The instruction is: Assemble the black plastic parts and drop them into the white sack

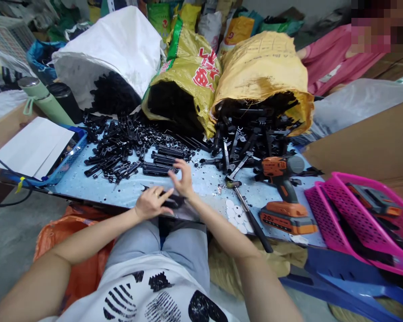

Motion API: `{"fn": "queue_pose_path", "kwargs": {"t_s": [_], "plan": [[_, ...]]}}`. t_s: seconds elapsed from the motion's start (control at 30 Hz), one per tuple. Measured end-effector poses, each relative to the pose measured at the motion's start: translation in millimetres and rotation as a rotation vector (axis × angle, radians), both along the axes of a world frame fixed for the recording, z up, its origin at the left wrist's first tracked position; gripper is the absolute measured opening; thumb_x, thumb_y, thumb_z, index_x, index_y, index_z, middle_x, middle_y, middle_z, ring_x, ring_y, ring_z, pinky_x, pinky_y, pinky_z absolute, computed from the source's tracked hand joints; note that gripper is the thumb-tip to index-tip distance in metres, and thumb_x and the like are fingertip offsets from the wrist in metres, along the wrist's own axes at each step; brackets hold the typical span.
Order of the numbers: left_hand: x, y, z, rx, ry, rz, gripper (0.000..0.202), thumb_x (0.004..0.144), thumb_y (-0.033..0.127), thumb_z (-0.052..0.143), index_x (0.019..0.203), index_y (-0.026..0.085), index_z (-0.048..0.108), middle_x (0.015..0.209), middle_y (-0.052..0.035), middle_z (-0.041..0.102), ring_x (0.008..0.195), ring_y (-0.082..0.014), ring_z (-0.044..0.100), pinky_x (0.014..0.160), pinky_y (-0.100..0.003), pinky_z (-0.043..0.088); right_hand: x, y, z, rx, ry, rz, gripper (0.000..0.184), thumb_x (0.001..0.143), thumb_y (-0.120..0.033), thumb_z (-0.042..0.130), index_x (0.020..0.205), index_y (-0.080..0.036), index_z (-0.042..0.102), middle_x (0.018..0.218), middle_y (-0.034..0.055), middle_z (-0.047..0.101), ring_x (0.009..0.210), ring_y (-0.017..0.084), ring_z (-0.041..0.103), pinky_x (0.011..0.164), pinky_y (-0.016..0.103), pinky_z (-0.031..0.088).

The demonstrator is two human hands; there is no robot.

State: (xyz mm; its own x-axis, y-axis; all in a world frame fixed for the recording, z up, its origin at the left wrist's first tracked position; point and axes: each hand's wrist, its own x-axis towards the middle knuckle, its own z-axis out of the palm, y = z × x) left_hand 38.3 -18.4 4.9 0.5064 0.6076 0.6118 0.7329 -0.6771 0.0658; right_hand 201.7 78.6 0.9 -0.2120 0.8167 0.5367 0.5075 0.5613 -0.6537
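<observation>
My left hand (pixel 153 201), with a ring on one finger, lies over a dark black part (pixel 177 201) near the table's front edge. Its thumb and forefinger are on either side of the part, and the palm hides much of its shape. Raised just to the right is my right hand (pixel 184 180), its fingers curved and apart with nothing visible between them. Its fingertips are near a row of long black bar-shaped parts (pixel 159 169); I cannot tell whether they touch. A heap of small black parts (pixel 121 147) spreads behind and left of my hands.
Behind stand a white sack (pixel 121 40), a gold-green sack (pixel 184 67) and a yellow sack (pixel 262 67) holding black parts. Rightward lie a hammer (pixel 251 219), white discs (pixel 235 214), an orange cordless drill (pixel 282 192) and pink baskets (pixel 362 223). A blue tray (pixel 63 163) sits left; a person in pink (pixel 336 53) is back right.
</observation>
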Motion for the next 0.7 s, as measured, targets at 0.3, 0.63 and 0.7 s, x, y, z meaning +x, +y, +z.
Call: {"fn": "queue_pose_path", "kwargs": {"t_s": [0.3, 0.63, 0.7], "plan": [[-17, 72, -2.1, -0.311, 0.131, 0.358, 0.043, 0.091, 0.04, 0.048, 0.127, 0.018, 0.052, 0.121, -0.0142, 0.056, 0.119, -0.0286, 0.044, 0.098, -0.045, 0.032, 50, 166, -1.7, -0.207, -0.714, -0.323, 0.016, 0.086, -0.028, 0.051, 0.09, -0.015, 0.06, 0.121, 0.0156, 0.052, 0.111, 0.031, 0.04, 0.089, 0.045, 0.036], [-87, 94, -2.5, -0.555, 0.131, 0.784, 0.026, 0.09, 0.022, 0.041, 0.097, 0.007, 0.061, 0.106, -0.0199, 0.057, 0.104, -0.0317, 0.049, 0.084, -0.041, 0.041, 63, 159, 6.1, -0.6, -0.033, -0.245, 0.03, 0.079, -0.041, 0.06, 0.065, -0.017, 0.049, 0.081, 0.0088, 0.061, 0.096, 0.026, 0.053, 0.086, 0.043, 0.042], [-88, 94, -2.7, -0.512, 0.069, 0.771, 0.028, 0.092, 0.019, 0.035, 0.1, 0.006, 0.058, 0.101, -0.0185, 0.059, 0.099, -0.0291, 0.053, 0.083, -0.039, 0.042, 67, 145, 10.3, -0.635, 0.034, -0.21, 0.033, 0.083, -0.048, 0.052, 0.072, -0.017, 0.051, 0.075, 0.0062, 0.061, 0.084, 0.022, 0.058, 0.077, 0.038, 0.048]]}}
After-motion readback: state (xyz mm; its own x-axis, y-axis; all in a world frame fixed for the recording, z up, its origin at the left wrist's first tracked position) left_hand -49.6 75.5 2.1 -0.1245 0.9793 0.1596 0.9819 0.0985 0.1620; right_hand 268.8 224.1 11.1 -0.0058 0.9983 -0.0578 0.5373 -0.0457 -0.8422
